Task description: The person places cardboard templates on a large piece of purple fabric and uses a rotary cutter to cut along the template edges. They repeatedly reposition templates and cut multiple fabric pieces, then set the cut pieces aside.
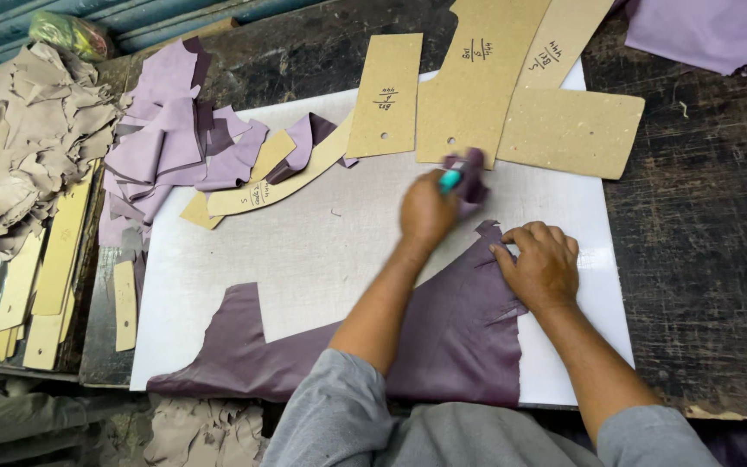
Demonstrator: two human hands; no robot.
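A dark purple leather sheet (443, 337) with cut-out notches lies on a white cutting board (304, 251). My right hand (539, 264) rests on the sheet's upper right part, fingers curled, pressing it down. My left hand (425, 210) is blurred above the sheet. It grips a tool with a teal handle (450, 180) together with a small purple leather piece (472, 177) lifted off the board.
Several tan cardboard patterns (477, 78) lie at the board's far edge, and a curved one (278, 186) at left. Cut lilac leather pieces (170, 138) are piled at far left, beige scraps (19, 138) beyond them. More patterns (45, 277) are stacked along the left edge. Dark worn tabletop (702, 242) at right.
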